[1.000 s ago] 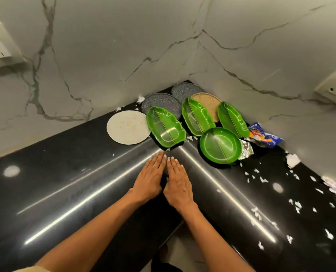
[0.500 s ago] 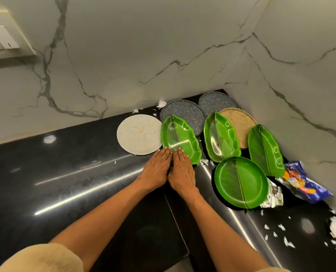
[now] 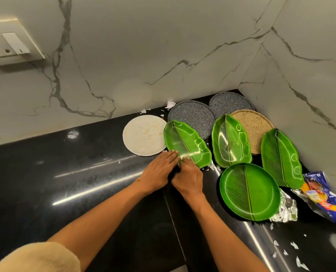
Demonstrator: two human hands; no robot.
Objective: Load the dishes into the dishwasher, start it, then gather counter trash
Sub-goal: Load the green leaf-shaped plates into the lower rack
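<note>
**Green leaf plate under both my hands**

Green and glossy, the nearest leaf-shaped plate (image 3: 186, 143) is lying on the black tabletop (image 3: 65, 183), and both my hands are meeting at its near edge. My left hand (image 3: 159, 171) is reaching in with fingers almost straight, the fingertips (image 3: 173, 154) touching the rim. My right hand (image 3: 188, 177) is pressing close beside it, its fingers bent at the same rim; whether that grip is really closing on the plate or only resting against it, I cannot tell, since the fingertips are bunched together under the glare.

Just left of this plate a round white plate (image 3: 143, 135) is sitting, its surface smeared with orange. Behind, toward the far corner, two speckled grey plates (image 3: 192, 116) are lying side by side, with a tan plate (image 3: 255, 126) to their right. A second leaf plate (image 3: 230, 141) is overlapping the tan one, and a third leaf plate (image 3: 281, 158) is leaning further right by the marble wall (image 3: 143, 55). A round green plate (image 3: 249, 191) is sitting nearer, right of my hands.

Crumpled foil (image 3: 286, 209) is touching the round green plate's right side, and a blue snack wrapper (image 3: 320, 195) is lying beyond it. White paper scraps (image 3: 292, 246) are scattering across the near right tabletop. A wall socket (image 3: 8, 44) is showing at the far left.
</note>
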